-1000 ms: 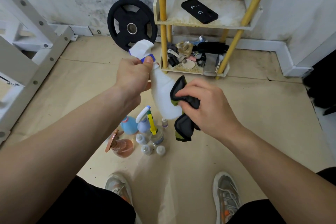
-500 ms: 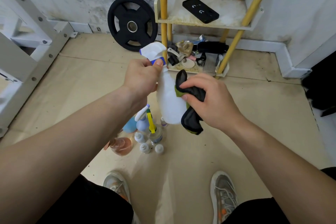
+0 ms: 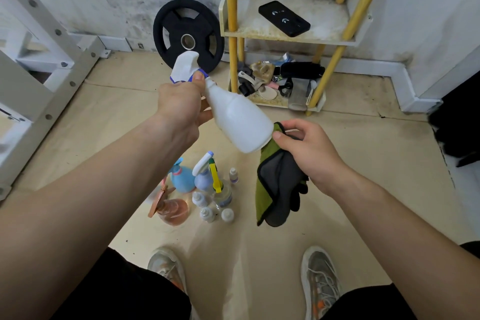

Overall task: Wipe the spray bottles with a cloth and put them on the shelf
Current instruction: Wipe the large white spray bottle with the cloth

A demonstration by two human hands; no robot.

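Wiping one bottle (image 3: 239,122) in mid-air, left hand (image 3: 181,104) curled round its neck, right hand (image 3: 309,148) pinching cloth (image 3: 275,189) at its base. None on shelf (image 3: 285,36) yet; other bottles (image 3: 205,184) waiting on floor (image 3: 363,163).

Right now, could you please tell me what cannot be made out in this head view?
Head view:
- white spray bottle: neck hidden by the left hand.
- cloth: upper end covered by the right hand.
- small floor bottles: labels too small to read.
- shelf: upper tiers cut off by top edge.
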